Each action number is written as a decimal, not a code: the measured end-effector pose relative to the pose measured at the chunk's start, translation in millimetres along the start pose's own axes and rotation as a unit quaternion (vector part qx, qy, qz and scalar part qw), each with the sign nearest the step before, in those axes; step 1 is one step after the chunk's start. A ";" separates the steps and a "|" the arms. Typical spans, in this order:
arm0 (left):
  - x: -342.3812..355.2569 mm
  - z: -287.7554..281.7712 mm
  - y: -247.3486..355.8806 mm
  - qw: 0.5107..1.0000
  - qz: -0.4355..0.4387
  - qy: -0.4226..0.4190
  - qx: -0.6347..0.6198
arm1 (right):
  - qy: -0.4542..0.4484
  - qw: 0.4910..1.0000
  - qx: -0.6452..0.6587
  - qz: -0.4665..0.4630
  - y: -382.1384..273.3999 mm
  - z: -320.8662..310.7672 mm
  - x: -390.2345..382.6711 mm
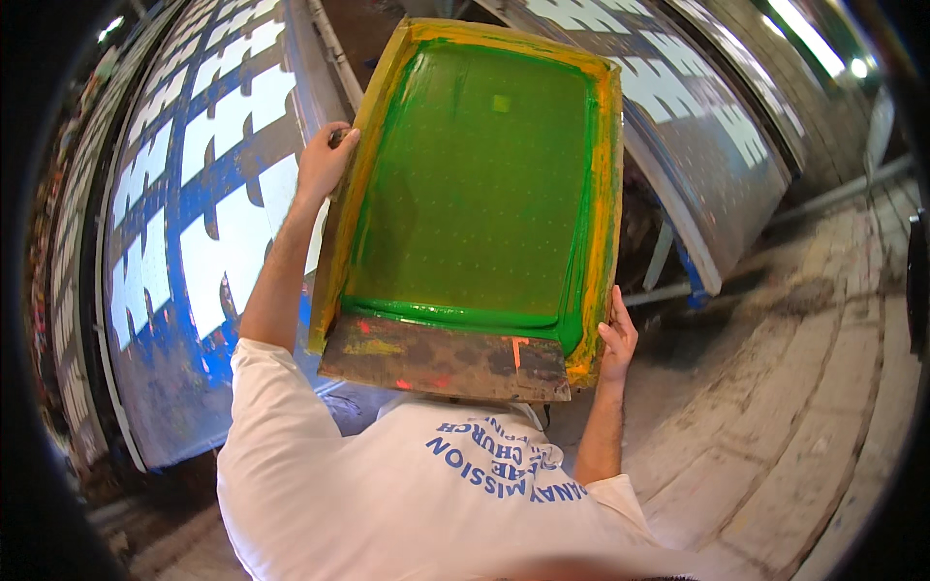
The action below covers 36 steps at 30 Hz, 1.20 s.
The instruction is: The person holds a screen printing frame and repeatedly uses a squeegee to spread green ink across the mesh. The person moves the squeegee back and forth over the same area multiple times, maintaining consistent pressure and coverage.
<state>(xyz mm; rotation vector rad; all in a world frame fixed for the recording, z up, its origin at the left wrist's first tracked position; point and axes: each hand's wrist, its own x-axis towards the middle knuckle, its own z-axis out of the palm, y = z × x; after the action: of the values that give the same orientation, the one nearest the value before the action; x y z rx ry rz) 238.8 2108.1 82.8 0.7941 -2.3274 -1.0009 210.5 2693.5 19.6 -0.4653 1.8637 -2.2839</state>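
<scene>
I hold a screen-printing frame (610, 145) in front of my chest, its yellow-stained wooden border around a mesh covered in green ink. My left hand (325, 160) grips the frame's left side rail, partway up. Against the right rail, near the close corner, my right hand (618, 339) presses with fingers spread along the edge. A paint-stained wooden squeegee (446, 360) lies across the near end of the frame, with a ridge of green ink pooled just beyond it. My white printed shirt (387, 494) fills the lower view.
A long printing table (208, 194) with rows of white fabric pieces on a blue surface runs along the left. A second long table (707, 126) stretches away on the right, its metal legs (668, 257) showing beneath. Worn concrete floor (804, 387) lies to the right.
</scene>
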 end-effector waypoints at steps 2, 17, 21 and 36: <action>10.7 4.3 1.1 1.000 -0.023 0.013 0.009 | -0.021 1.000 -0.010 0.006 -0.8 -10.2 36.7; -68.3 -53.4 -11.6 0.932 -0.226 0.265 0.104 | -0.313 0.945 0.060 0.076 66.8 36.1 307.9; -132.8 -69.8 -9.1 0.884 -0.295 0.331 0.148 | -0.403 0.906 0.062 0.109 89.4 73.8 358.9; -425.2 -33.1 99.9 0.621 -0.487 0.591 0.165 | -0.728 0.671 0.063 0.122 119.3 286.8 363.0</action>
<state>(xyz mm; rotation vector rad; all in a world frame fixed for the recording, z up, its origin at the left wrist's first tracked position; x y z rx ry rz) 531.9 2433.4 95.4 2.1262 -0.7633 -0.0815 -43.1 2289.0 4.5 -1.3373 0.7664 -0.9899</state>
